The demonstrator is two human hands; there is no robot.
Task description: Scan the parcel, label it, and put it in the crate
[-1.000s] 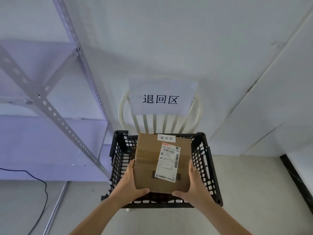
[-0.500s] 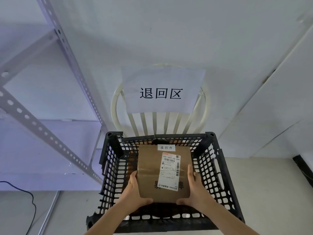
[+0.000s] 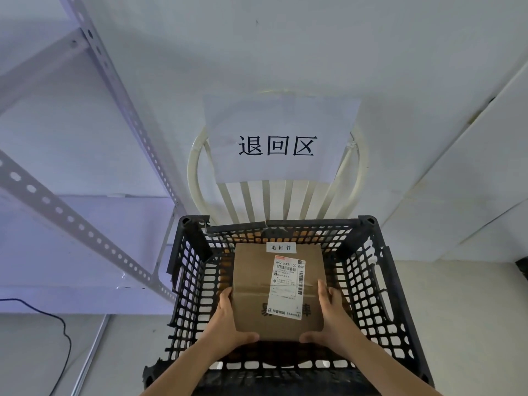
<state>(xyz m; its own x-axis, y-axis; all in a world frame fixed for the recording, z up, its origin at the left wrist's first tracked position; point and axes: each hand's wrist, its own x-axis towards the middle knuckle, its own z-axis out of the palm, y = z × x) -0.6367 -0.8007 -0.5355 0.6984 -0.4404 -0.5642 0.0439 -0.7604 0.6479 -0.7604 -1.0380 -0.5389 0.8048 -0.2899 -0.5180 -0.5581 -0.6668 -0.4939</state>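
A brown cardboard parcel (image 3: 254, 287) sits low inside the black lattice crate (image 3: 380, 284). It carries a white shipping label (image 3: 287, 287) and a small white sticker (image 3: 281, 247) on its far edge. My left hand (image 3: 228, 324) grips the parcel's near left corner. My right hand (image 3: 331, 318) grips the near right corner. Both thumbs wrap under the near edge. Whether the parcel rests on the crate floor is hidden.
The crate stands on a cream chair (image 3: 197, 178) whose back bears a white paper sign (image 3: 280, 138) with black characters. A grey perforated metal shelf frame (image 3: 94, 241) is at the left. A black cable (image 3: 61, 327) lies on the floor at lower left.
Both hands have lowered the parcel from above the crate's rim down into the crate. The view has moved closer to the crate.
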